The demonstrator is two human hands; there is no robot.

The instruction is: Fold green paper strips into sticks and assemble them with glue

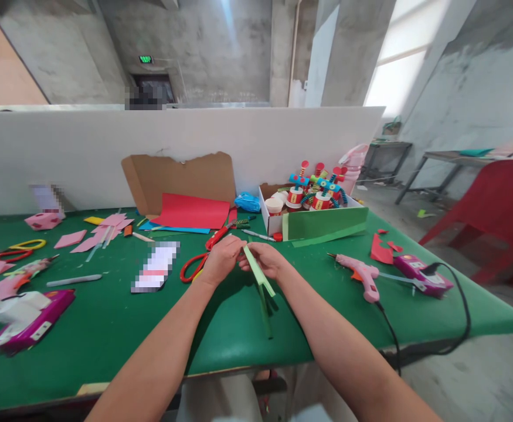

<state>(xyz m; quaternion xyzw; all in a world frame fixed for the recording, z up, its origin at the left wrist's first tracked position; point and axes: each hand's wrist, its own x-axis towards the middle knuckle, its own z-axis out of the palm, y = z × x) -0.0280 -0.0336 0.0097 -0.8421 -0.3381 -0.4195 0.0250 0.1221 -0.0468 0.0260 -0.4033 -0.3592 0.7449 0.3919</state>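
Work: the green paper strips (257,266) are in your hands, over the near middle of the green table (234,346). One light length slants down toward you; a darker length hangs below it.
Left hand: your left hand (221,258) has its fingers together, clamped on the strips' upper end.
Right hand: your right hand (265,258) is right alongside, fingers curled in and closed on the same end; some fingertips are hidden behind the paper.
Scissors: red-handled scissors (216,237) lie just beside your left hand, partly behind it.
Pen: a white pen (258,235) lies just beyond your hands.
Box: the open box (326,224) stands beyond your right hand, green on its near wall, cup figures (322,200) inside.
Glue gun: a pink glue gun (359,274) lies to your right, near a purple power strip (421,276).
Back: red paper sheet (194,211) leans against brown cardboard (181,176).
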